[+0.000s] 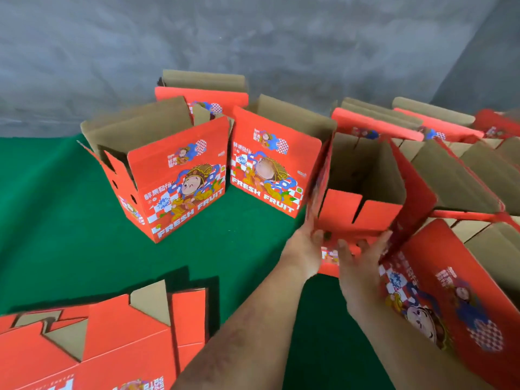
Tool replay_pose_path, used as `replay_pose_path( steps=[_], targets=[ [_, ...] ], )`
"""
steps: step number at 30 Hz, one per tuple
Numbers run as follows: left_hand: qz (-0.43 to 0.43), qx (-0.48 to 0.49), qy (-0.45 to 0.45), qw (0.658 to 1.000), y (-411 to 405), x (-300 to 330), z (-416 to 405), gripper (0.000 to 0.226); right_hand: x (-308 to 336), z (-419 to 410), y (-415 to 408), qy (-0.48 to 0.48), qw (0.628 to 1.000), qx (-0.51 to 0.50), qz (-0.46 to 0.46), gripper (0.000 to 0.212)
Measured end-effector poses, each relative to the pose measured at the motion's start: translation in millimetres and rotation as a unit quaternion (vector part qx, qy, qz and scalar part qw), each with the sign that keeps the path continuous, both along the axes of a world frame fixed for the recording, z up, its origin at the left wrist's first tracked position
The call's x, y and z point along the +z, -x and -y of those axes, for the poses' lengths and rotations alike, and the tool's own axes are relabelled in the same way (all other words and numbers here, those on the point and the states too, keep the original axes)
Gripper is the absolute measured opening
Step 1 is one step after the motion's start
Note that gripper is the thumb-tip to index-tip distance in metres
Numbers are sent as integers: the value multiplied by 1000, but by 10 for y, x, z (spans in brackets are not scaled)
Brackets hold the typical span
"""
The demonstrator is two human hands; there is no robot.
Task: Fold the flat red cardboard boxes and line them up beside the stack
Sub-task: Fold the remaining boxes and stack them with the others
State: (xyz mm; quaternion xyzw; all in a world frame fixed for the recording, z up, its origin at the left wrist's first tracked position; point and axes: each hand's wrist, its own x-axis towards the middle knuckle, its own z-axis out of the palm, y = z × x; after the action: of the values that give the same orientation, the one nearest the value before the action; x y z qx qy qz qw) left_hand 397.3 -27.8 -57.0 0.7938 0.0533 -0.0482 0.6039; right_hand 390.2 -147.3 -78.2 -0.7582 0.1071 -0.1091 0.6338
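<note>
Both hands (left hand (305,243), right hand (357,258)), gripping open box (363,218)

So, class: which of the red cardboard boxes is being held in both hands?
The open-topped red cardboard box right of centre; left hand and right hand grip its near edge.
</note>
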Motion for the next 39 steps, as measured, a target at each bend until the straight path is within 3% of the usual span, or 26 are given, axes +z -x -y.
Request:
replay_pose_path(
  steps=[5,8,10,12,15,18,21,23,25,28,32,35,37,39],
  targets=[
    [19,-54,-12,998,65,-179,72,54,211,546,-1036,-9,992,39,-123,114],
    [-68,-32,-15,997,261,-426,-62,60,323,374,-1186,-16,989,2,-144,115],
    [-107,7,-17,994,454,-561,-176,57,352,137,-952,24,992,-99,-72,99],
    [-123,64,-1,990,715,-647,-298,49,180,-100,-510,28,992,-113,-54,80],
    [-104,129,-35,986,1134,-707,-445,45,-246,-477,299,-52,983,21,-176,56],
    [-10,149,-124,981,1613,-613,-667,45,-443,-781,981,-85,962,91,-242,40],
    [62,212,-299,928,2122,-619,-1036,45,-477,-1039,1494,-52,953,165,-248,38],
    [-57,247,-394,883,2438,-599,-1242,58,-451,-1184,1765,-44,949,186,-249,41],
    [-197,206,-409,867,2680,-635,-1327,71,-393,-1282,1990,-28,942,205,-263,44],
    [-178,95,-421,884,2900,-708,-1224,72,-293,-1299,2254,-14,917,251,-310,49],
    [-114,-5,-355,928,3088,-644,-942,75,-280,-1186,2526,-64,903,231,-355,39],
    [-51,-40,-216,974,3274,-532,-643,86,-266,-968,2665,-148,905,141,-373,26],
    [-39,-72,-98,992,3391,-475,-493,76,-253,-725,2690,-151,910,81,-377,34],
    [-26,-77,-12,997,3530,-424,-435,68,-192,-463,2729,-162,915,46,-366,28]
  ],
)
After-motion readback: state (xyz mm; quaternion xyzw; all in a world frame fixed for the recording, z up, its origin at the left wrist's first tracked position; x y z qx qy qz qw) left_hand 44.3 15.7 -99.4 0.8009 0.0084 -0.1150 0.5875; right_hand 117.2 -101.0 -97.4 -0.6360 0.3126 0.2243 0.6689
